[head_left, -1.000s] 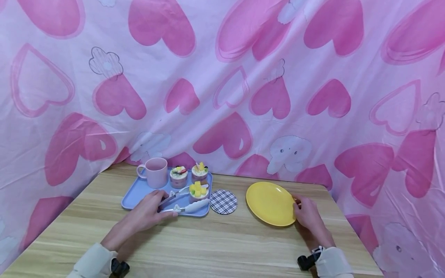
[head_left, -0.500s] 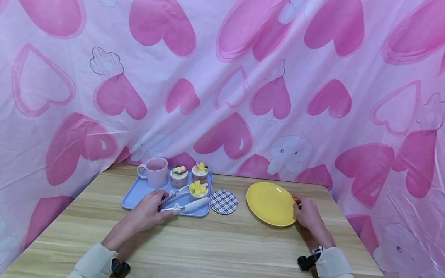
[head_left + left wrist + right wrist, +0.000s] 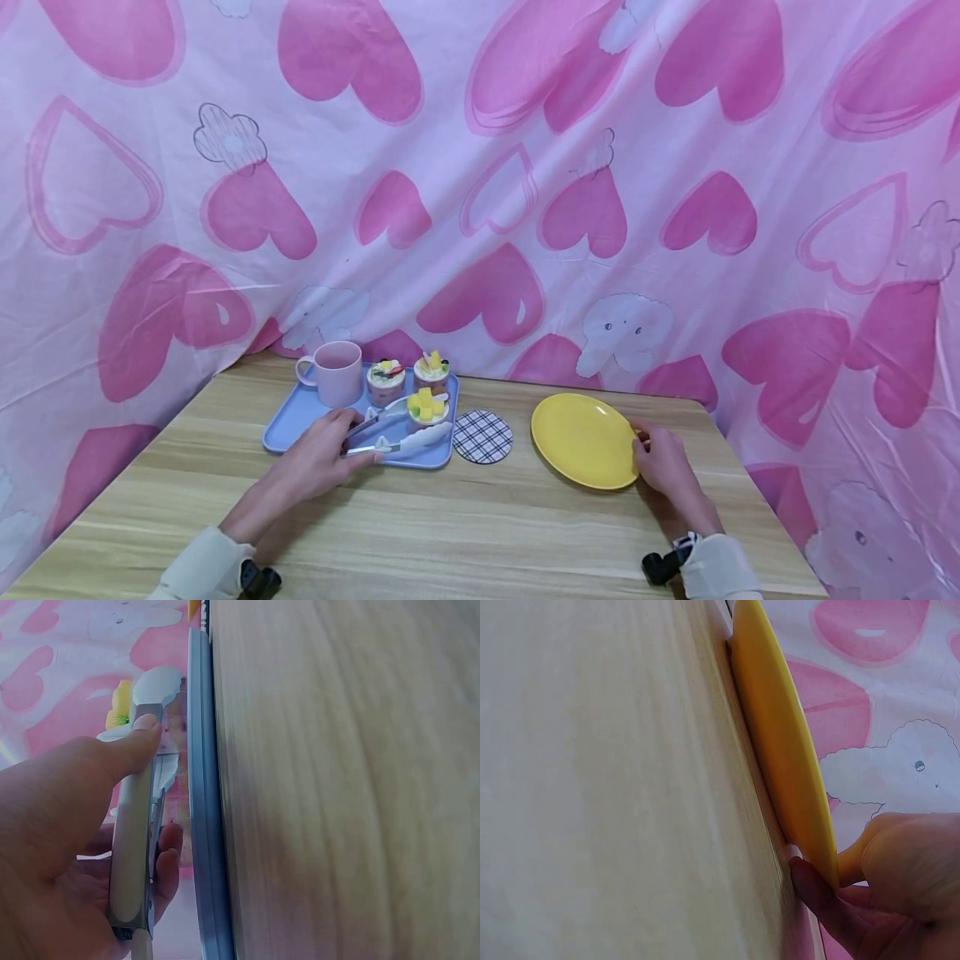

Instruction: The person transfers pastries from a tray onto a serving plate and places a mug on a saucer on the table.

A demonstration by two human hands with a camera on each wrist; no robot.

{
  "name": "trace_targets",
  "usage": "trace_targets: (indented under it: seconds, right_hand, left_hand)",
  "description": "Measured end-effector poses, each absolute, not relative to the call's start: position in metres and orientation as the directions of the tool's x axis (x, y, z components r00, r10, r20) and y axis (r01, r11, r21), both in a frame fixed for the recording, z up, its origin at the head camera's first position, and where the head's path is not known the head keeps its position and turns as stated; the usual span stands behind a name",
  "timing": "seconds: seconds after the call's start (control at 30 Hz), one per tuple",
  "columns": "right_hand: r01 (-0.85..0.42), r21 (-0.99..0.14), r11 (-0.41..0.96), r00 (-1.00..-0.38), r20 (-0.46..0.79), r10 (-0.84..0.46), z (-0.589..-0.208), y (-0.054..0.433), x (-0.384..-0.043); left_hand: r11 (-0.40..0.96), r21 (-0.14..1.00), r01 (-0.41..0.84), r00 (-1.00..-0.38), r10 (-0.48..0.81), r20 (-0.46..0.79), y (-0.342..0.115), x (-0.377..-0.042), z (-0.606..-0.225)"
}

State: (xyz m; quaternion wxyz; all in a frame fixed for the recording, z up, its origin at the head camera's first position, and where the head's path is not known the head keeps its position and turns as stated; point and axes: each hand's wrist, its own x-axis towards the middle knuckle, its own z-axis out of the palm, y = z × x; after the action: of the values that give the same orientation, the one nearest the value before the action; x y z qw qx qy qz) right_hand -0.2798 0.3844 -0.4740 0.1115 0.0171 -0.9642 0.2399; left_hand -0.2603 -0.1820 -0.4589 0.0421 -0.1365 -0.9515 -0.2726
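Note:
My left hand grips a pair of metal tongs with pale tips, low over the blue tray. The tips spread on either side of a dessert cup topped with yellow cubes; whether they touch it I cannot tell. Two more dessert cups, one with a red-topped garnish and one with yellow fruit, stand behind it on the tray. At the right, my right hand pinches the rim of a yellow plate, thumb above and fingers below in the right wrist view.
A pink mug occupies the tray's back left. Between tray and plate lies a round checked coaster. The wooden table ends at a pink heart-print cloth hanging behind and at both sides.
The tongs' tips have shifted very slightly around the front dessert cup. Both hands, the plate and the tray stay in place.

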Motion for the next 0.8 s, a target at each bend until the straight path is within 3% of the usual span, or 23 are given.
trace_targets:
  seconds: [0.8]
  right_hand:
    - [-0.08,-0.488,0.869,-0.975,0.218,0.032,-0.4751,0.3866,-0.2795]
  left_hand:
    - [0.828,0.506,0.242,-0.97,0.194,0.146,-0.1733,-0.2558,-0.4538]
